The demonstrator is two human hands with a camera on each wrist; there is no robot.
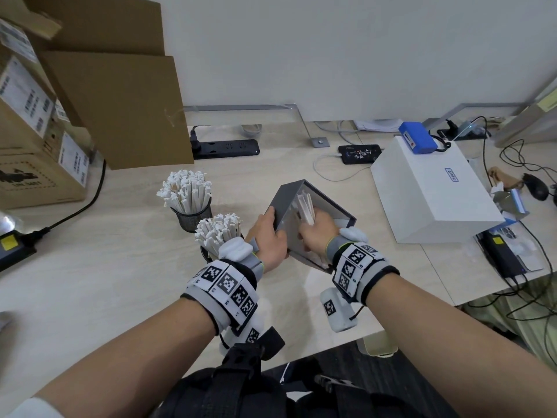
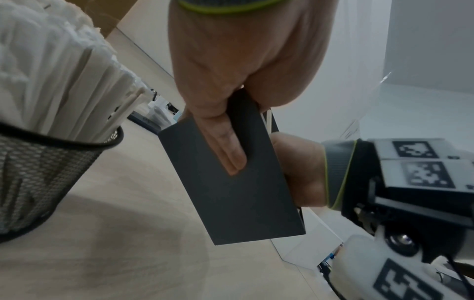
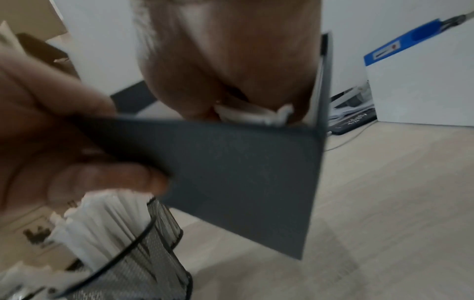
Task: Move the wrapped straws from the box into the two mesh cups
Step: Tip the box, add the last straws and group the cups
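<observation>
Head view shows the left hand (image 1: 266, 236) gripping the tilted box (image 1: 304, 218) by its wall, while the right hand (image 1: 318, 233) reaches inside, fingers (image 3: 195, 95) curled round the straws (image 1: 306, 208). Their long axis runs away from the wrist. Both mesh cups (image 1: 193, 217), already crowded, stand left of the fingers, the near cup (image 2: 38, 174) just beside.
</observation>
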